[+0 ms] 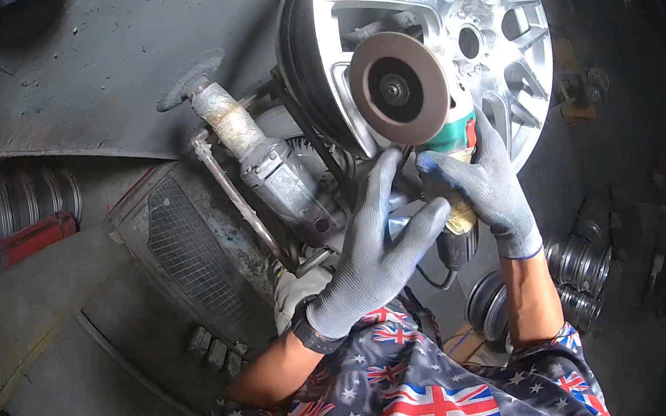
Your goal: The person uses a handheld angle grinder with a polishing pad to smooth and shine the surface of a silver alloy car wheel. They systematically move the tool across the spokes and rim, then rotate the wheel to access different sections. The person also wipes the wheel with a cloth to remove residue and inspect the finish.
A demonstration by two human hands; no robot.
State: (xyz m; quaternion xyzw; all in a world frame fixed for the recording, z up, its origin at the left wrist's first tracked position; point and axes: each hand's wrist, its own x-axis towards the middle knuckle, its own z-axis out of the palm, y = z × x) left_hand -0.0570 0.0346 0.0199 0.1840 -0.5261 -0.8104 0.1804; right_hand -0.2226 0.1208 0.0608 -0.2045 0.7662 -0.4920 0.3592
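Angle grinder (pixel 448 135) sat near the centre of the head view, in front of the lower left part of a silver spoked wheel rim (pixel 455 13). Its round brownish disc (pixel 394 90) faced my camera, dark pad and centre nut visible; the disc overlapped the rim in view, but I could not tell whether the two touched.

I had the right hand (pixel 498 186), in a grey glove, wrapped on the tool's body: fingers closed along its right side, thumb across on the left, grinder held between. The left hand (pixel 370 262), also gloved, was just beside the tool, index finger raised below the disc, thumb spread well away from it. Its remaining fingers were hidden, so I could not tell whether they gripped anything. A dark watch (pixel 313 328) circled the left wrist.

Left of the rim I noted a second power tool (pixel 274 174), grey, wrapped in pale material toward its disc end, lying beside a metal frame (pixel 238 199). Further out: a dark mesh panel (pixel 190 239), a red box-like object (pixel 34 240) at far left, and stacked rims (pixel 585 267) at lower right.
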